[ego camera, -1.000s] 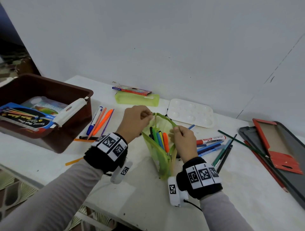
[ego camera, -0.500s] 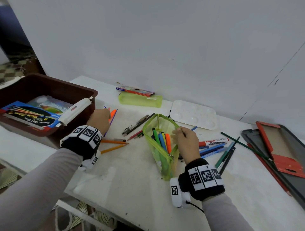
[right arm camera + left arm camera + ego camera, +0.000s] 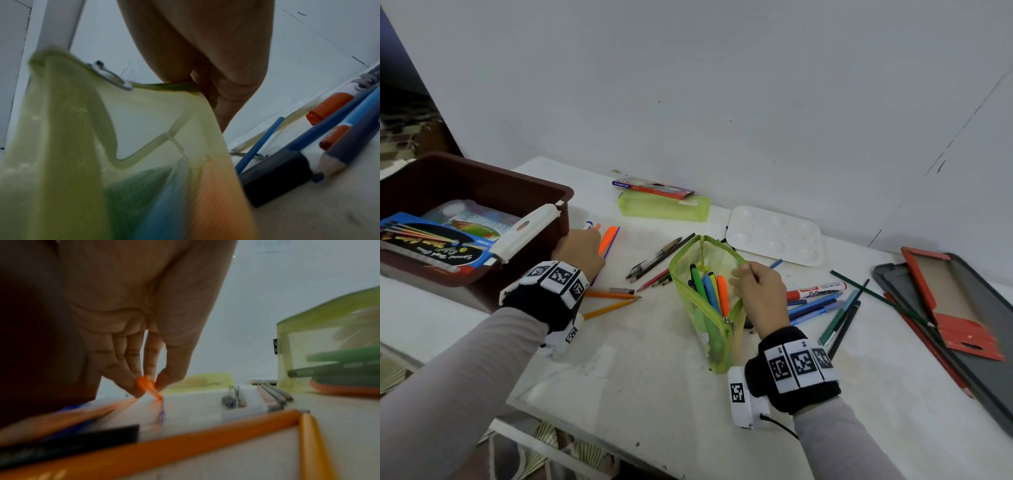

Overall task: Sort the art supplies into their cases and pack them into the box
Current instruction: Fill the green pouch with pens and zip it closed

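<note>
A green mesh pouch point(image 3: 714, 255) stands unzipped at the table's middle, with green, blue, yellow and orange markers point(image 3: 709, 291) inside. My right hand point(image 3: 744, 270) pinches the pouch's right rim point(image 3: 172, 85) and holds it up. My left hand point(image 3: 594, 233) is far to the left, beside the brown box point(image 3: 534, 183). In the left wrist view its thumb and fingers point(image 3: 131, 386) pinch the end of an orange pen point(image 3: 147, 385) lying on the table. That orange pen point(image 3: 607, 240) lies next to a purple one and a blue-and-white one.
The box holds a blue pencil pack point(image 3: 431, 245) and a white-handled item. Pens and pencils point(image 3: 657, 262) lie left of the pouch, two orange pencils point(image 3: 613, 299) near my left wrist, markers point(image 3: 816, 296) to the right. A green hard case point(image 3: 664, 207), palette point(image 3: 774, 234) and grey tin point(image 3: 976, 329) line the back and right.
My left hand left the pouch's rim and swung left to the pens beside the box, where it now pinches the orange pen. The right hand kept its hold on the pouch.
</note>
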